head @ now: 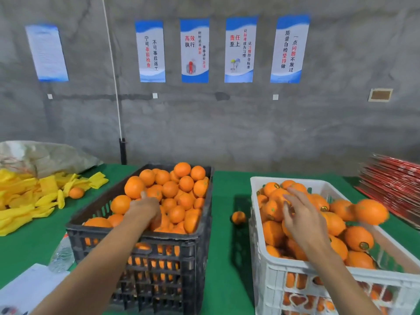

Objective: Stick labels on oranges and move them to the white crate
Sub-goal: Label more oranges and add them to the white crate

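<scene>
A black crate (141, 237) at centre-left is heaped with unlabelled oranges (181, 189). My left hand (147, 210) reaches into that heap with its thumb up and its fingers bent down among the fruit; what lies under the palm is hidden. To the right stands the white crate (295, 267), filled with oranges that carry small labels (363, 245). My right hand (302, 214) hovers over it, fingers spread, holding nothing. A blurred orange (371, 211) sits on top of the pile just right of that hand.
One loose orange (238, 217) lies on the green table between the crates, another (76, 192) by a pile of yellow foam nets (27, 201) at left. A plastic bottle (61, 255) and white paper (29, 289) lie front left. Red stacked sheets (393, 187) sit far right.
</scene>
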`<act>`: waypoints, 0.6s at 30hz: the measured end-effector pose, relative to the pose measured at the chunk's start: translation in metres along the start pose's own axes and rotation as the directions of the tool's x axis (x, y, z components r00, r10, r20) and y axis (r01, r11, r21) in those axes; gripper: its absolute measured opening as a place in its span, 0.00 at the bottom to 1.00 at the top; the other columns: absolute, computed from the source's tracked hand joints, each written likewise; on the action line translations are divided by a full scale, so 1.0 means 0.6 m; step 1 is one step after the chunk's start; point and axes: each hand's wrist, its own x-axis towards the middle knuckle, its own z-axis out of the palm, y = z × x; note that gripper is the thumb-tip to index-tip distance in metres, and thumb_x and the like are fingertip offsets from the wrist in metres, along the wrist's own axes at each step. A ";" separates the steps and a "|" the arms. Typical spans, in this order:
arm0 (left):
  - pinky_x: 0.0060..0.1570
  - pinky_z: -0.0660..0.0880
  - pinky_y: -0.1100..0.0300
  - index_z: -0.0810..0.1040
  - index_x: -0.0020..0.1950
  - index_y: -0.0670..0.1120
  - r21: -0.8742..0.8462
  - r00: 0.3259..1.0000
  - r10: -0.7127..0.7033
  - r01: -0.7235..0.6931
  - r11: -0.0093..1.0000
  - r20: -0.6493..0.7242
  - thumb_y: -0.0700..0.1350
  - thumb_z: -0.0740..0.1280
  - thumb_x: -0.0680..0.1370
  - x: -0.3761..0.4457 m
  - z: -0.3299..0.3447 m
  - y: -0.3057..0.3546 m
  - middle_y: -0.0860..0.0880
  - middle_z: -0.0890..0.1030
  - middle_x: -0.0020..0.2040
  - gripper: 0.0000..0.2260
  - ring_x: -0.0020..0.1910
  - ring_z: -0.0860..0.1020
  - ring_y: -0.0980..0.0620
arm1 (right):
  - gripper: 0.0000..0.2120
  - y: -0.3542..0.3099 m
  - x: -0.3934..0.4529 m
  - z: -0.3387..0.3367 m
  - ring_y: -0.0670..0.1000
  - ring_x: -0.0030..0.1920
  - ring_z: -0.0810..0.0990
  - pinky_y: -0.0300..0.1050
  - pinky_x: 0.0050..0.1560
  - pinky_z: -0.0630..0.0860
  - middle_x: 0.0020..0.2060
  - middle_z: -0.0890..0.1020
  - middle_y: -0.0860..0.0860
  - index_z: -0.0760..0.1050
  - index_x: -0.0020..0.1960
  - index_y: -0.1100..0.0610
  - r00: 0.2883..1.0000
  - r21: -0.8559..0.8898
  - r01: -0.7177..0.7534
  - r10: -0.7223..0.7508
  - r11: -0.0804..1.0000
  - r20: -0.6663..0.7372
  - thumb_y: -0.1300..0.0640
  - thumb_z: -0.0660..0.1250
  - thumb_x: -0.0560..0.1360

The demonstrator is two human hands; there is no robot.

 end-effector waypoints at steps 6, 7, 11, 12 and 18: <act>0.45 0.73 0.66 0.73 0.68 0.45 -0.144 0.997 0.027 -0.037 0.989 -0.072 0.45 0.66 0.82 -0.011 -0.008 -0.014 0.44 0.73 0.68 0.15 0.59 0.77 0.50 | 0.11 -0.012 -0.004 -0.005 0.53 0.59 0.82 0.47 0.41 0.80 0.68 0.78 0.48 0.83 0.60 0.53 0.994 0.017 0.087 -0.087 0.996 0.059 0.56 0.67 0.79; 0.51 0.75 0.59 0.71 0.70 0.46 -0.223 0.993 -0.064 0.041 0.974 -0.096 0.46 0.69 0.80 -0.018 -0.007 -0.021 0.41 0.69 0.72 0.20 0.64 0.75 0.44 | 0.11 -0.014 -0.005 -0.008 0.53 0.60 0.81 0.47 0.43 0.80 0.68 0.78 0.48 0.83 0.60 0.53 0.994 0.032 0.091 -0.093 0.995 0.056 0.56 0.67 0.80; 0.61 0.70 0.45 0.75 0.65 0.50 -0.357 0.914 0.104 -0.255 0.899 -0.392 0.51 0.77 0.71 -0.057 -0.009 0.006 0.39 0.71 0.64 0.25 0.64 0.70 0.36 | 0.13 -0.066 -0.010 -0.008 0.49 0.65 0.77 0.53 0.64 0.78 0.66 0.80 0.49 0.81 0.63 0.56 0.998 0.286 0.052 -0.061 0.957 0.024 0.59 0.65 0.81; 0.60 0.71 0.46 0.76 0.65 0.51 -0.423 0.868 0.134 -0.361 0.832 -0.478 0.51 0.78 0.69 -0.070 -0.009 0.023 0.39 0.72 0.62 0.27 0.62 0.71 0.36 | 0.13 -0.092 -0.010 -0.006 0.49 0.66 0.77 0.54 0.66 0.76 0.65 0.80 0.50 0.81 0.64 0.57 0.995 0.368 0.071 -0.094 0.927 0.044 0.60 0.65 0.81; 0.64 0.69 0.58 0.77 0.67 0.52 -0.545 0.639 0.161 -0.741 0.393 -0.752 0.45 0.78 0.67 -0.196 0.000 0.119 0.46 0.71 0.61 0.29 0.63 0.71 0.47 | 0.17 -0.209 -0.041 -0.004 0.46 0.68 0.75 0.48 0.70 0.71 0.68 0.78 0.49 0.74 0.72 0.56 0.974 0.585 0.073 -0.183 0.807 0.131 0.58 0.62 0.84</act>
